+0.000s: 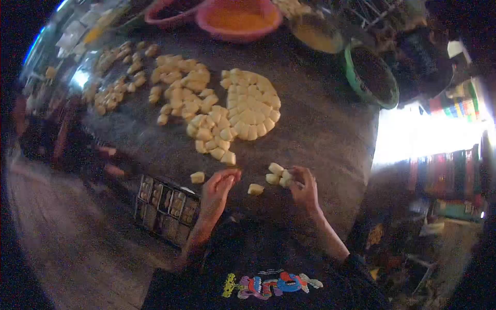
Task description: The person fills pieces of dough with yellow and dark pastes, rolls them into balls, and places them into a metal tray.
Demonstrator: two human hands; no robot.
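Item one: my right hand [305, 188], fingers curled together at a small cluster of dough pieces [278, 174], three as far as I can count, pale yellow and blocky, lying on the dark work slab [320, 134] just at my fingertips; I touch the nearest, though whether I actually pinch it I cannot tell. Item two: my left hand [217, 188], fingertips drawn together near the slab's near edge; whether anything sits between them I cannot tell. Item three: one loose piece [255, 189] between my two hands, touching neither. Item four: one further single piece [197, 177] just left of my left hand. Item five: a tight round of flattened pieces [251, 105] farther up the slab, packed edge to edge, too many to count exactly, some dozens. Item six: a looser heap [199, 111] adjoining that round on its left and trailing down toward my hands, again dozens. Item seven: a scattered lot of smaller bits [116, 82] at the far left of the slab, blurred, uncounted. Item eight: vessels along the far edge, four in view: a pink bowl [238, 19] of orange powder, a red bowl [170, 11] beside it, a dim dish [316, 32] of yellow stuff, and a green-rimmed pot [372, 76] with dark contents. Item nine: one compartmented tray [166, 206] below the slab's near-left edge, beside my left forearm.
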